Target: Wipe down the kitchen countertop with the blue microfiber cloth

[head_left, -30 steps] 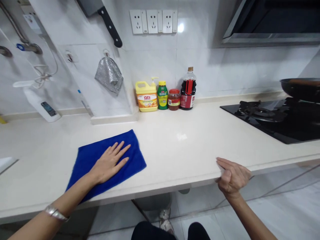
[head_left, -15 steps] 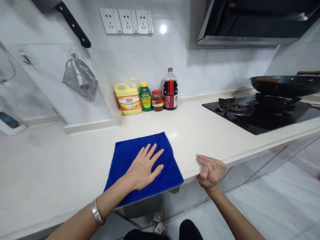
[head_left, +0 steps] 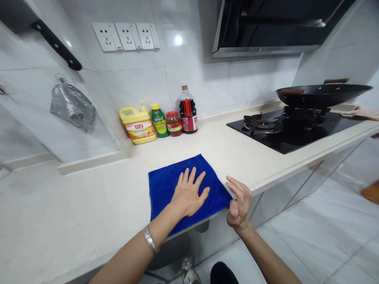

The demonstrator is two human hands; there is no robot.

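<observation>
The left hand (head_left: pixel 191 196) lies flat, fingers spread, on a blue cloth (head_left: pixel 164 189) on the pale counter (head_left: pixel 89 209). Around the cloth: at 1 o'clock, a range hood (head_left: pixel 266 29); at 2, a black hob (head_left: pixel 291 136) bearing a wok (head_left: pixel 322 97); at 3, the right hand (head_left: pixel 239 203) by the counter's edge, close against the cloth's corner, its hold unclear; at 10, a black-handled knife (head_left: pixel 56 45) and a silvery hanging cloth (head_left: pixel 71 104); at 11, a yellow jug (head_left: pixel 138 126) and 3 wall sockets (head_left: pixel 125 36); at 12, a dark bottle (head_left: pixel 188 114)
</observation>
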